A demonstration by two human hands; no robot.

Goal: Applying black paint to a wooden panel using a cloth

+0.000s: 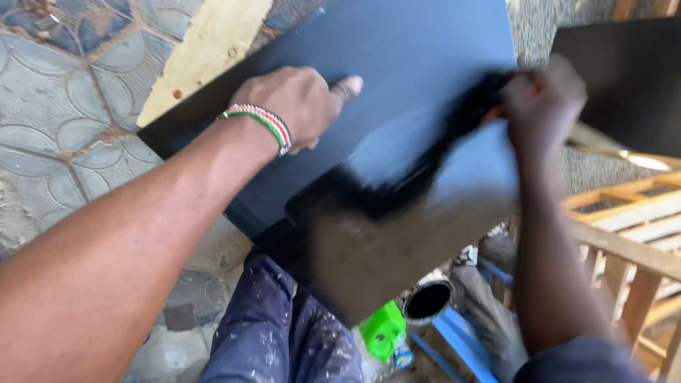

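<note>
A large black-painted board lies tilted across my lap. My left hand, with a beaded wristband, presses flat on the board's upper left part, thumb stretched out. My right hand is closed on a black paintbrush, blurred by motion, whose bristles drag across the board's lower middle. Wet glossy paint shines around the brush; the board's lower corner looks duller and brownish.
An open paint tin with black paint stands below the board, beside a green bottle. A wooden frame stands at the right, another black panel behind it. Bare plywood lies on the patterned tile floor.
</note>
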